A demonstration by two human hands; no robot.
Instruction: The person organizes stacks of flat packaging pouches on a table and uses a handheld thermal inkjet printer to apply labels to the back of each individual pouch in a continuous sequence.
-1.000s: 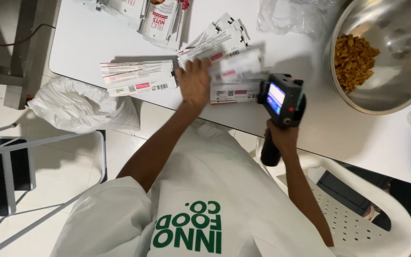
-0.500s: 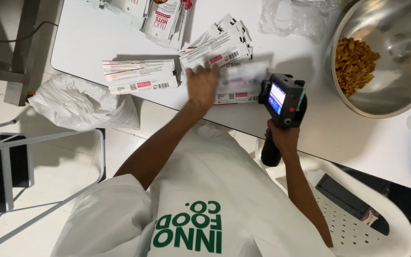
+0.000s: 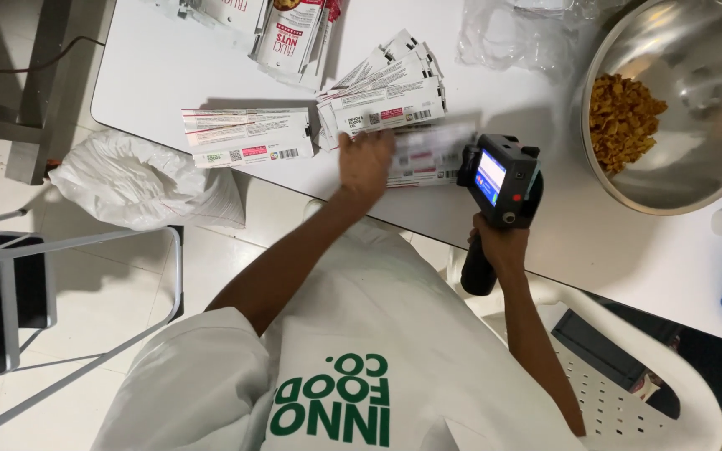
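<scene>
My left hand [image 3: 367,163] lies flat, fingers spread loosely, on a blurred pouch [image 3: 428,154] at the near edge of the white table [image 3: 169,67]. My right hand [image 3: 499,248] is clenched around the grip of a black handheld printer [image 3: 499,179], whose head sits just beside that pouch. Beyond lie a fanned pouch stack [image 3: 386,92] and a second stack [image 3: 248,136]. The steel bowl [image 3: 704,75] to the right holds golden-brown snack pieces [image 3: 624,117].
</scene>
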